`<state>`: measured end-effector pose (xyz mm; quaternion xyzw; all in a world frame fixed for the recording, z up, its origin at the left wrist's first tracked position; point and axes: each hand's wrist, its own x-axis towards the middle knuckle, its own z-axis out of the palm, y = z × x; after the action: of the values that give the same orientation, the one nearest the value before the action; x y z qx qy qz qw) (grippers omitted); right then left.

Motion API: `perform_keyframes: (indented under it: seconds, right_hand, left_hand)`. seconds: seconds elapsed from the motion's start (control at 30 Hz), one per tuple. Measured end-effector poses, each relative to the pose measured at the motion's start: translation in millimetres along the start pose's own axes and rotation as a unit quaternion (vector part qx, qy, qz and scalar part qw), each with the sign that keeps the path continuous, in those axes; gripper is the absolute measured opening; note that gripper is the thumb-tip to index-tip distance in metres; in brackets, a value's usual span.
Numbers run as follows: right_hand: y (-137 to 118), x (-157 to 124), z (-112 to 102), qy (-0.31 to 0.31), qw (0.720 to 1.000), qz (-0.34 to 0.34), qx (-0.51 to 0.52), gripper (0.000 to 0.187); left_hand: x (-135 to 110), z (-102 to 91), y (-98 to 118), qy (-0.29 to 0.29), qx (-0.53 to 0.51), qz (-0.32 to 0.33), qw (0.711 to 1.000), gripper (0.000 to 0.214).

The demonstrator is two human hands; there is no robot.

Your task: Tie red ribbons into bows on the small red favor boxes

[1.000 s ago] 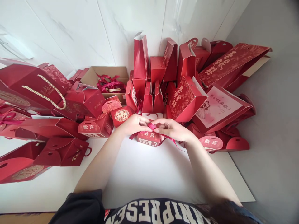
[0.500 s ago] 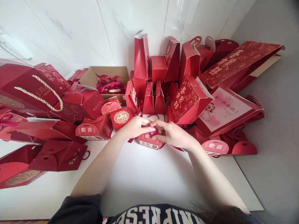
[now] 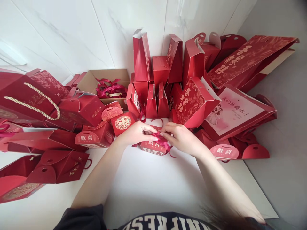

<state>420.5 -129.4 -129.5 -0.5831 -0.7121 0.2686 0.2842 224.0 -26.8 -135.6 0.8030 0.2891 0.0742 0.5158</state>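
Glossy magenta ribbon (image 3: 163, 140) bunched atop small, boxy red cardboard carton (image 3: 153, 149), directly between bare left hand (image 3: 137, 132) and right hand (image 3: 181, 137), equally near both; long axis lost in folds, loose end drooping rightward. Fingertips nearly together, pinching ribbon. Beneath, smooth white tabletop (image 3: 144, 182); beyond, upright red paper bags (image 3: 141, 59).

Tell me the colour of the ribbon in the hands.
The ribbon is deep pinkish red, seen best in the head view.
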Motion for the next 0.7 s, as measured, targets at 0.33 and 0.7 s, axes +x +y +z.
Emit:
perform_keyframes:
  seconds: [0.33,0.7]
  right_hand:
    - [-5,-3,-10,-0.063,0.975,0.133,0.166,0.052]
    - [-7,-3,-9,-0.073,0.99,0.08,0.089,0.022]
  left_hand:
    - [-10,-15.9,14,-0.066,0.0,0.003,0.998,0.026]
    - [-39,-42.0,29,-0.096,0.087,-0.174,0.976,0.038]
